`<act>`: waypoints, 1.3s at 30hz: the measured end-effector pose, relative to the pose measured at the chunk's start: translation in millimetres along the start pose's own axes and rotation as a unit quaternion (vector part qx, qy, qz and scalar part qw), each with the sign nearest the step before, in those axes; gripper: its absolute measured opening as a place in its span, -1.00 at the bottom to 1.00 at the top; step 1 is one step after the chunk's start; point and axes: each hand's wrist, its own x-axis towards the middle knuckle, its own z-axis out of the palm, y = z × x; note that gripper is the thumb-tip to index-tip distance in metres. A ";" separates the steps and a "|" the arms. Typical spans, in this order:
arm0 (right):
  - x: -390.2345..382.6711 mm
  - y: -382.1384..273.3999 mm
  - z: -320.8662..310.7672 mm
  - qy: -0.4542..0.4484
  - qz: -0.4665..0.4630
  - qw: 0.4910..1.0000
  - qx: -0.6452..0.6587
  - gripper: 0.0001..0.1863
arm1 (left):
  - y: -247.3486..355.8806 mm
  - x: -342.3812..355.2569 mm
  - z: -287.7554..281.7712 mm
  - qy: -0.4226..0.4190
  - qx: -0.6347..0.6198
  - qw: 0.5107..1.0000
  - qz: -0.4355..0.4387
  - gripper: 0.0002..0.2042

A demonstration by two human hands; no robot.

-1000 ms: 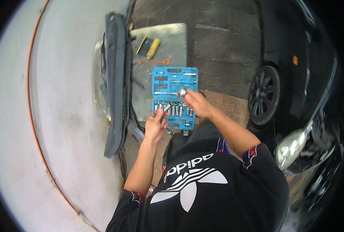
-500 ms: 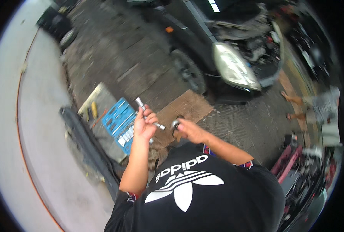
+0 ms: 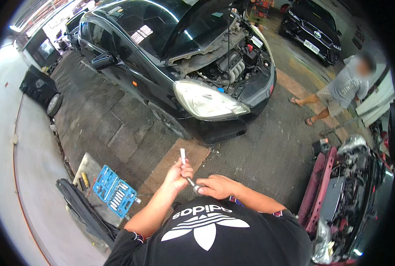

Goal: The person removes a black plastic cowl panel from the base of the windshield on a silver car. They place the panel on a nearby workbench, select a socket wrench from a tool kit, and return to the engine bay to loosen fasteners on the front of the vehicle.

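Note:
My left hand [image 3: 178,176] is closed around a slim chrome socket piece [image 3: 182,155], one end sticking up past my fingers. Just below and to the right, my right hand [image 3: 216,187] grips the round head of a chrome ratchet [image 3: 196,188], whose shaft reaches toward my left hand; I cannot tell whether the two pieces are joined. At lower left, the open blue socket case [image 3: 103,179] lies on a worn pale board [image 3: 88,164], beside a yellow cylinder [image 3: 85,179].
Ahead stands a black car [image 3: 140,75] with bonnet up. A person [image 3: 339,88] in grey is at the right, another [image 3: 259,13] behind. A detached car front end [image 3: 330,195] sits at lower right, a wall [image 3: 2,133] and dark long part [image 3: 80,204] at left.
The view has swung up from the socket case to the car and garage. My hands, with their chrome tools, have lowered in the picture and come closer together.

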 end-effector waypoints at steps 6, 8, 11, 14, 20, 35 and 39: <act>-109.0 65.2 -98.3 -0.051 0.042 0.988 -0.141 -0.63 | -106.7 142.5 37.0 0.079 0.129 0.985 -0.081 -0.63; -142.6 95.9 -124.1 -0.021 0.061 0.991 -0.121 -0.63 | -130.7 183.4 62.6 0.065 0.094 0.991 -0.076 -0.63; -175.8 134.3 -158.3 0.082 0.040 0.996 0.008 -0.62 | -154.8 234.5 99.5 0.028 0.033 0.997 -0.066 -0.62; -187.0 169.9 -188.0 0.136 0.023 0.987 0.079 -0.60 | -164.4 275.3 134.7 0.021 0.020 0.995 -0.092 -0.61; -179.6 221.6 -251.6 0.222 -0.021 0.957 0.188 -0.47 | -158.7 356.4 196.5 -0.009 -0.030 0.992 -0.122 -0.65; -173.6 315.6 -417.9 0.324 0.068 0.904 0.271 -0.33 | -157.2 553.3 355.0 0.004 0.050 0.986 -0.161 -0.63; -164.7 364.3 -463.1 0.322 0.016 0.876 0.358 -0.38 | -147.2 604.6 383.7 -0.003 -0.007 0.990 -0.144 -0.62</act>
